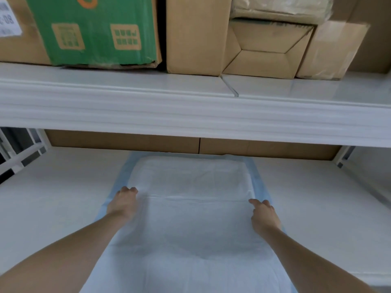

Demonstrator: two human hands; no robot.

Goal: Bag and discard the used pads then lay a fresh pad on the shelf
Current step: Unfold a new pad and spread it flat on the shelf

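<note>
— Storeroom or stockroom, by the look. White metal racking (190, 115), two tiers in view, boltless warehouse type.
— Evidence on the upper tier?
— Packed with cardboard: green printed carton (95, 32), plain brown cartons (196, 34), one flap-folded box (262, 53), a paper label (8, 17) stuck on the far-left box.
— Lower tier?
— More brown cartons (190, 144) pushed to the back, bare white shelf board (53, 197) in front. No furniture, no domestic fittings seen; storage only
</note>
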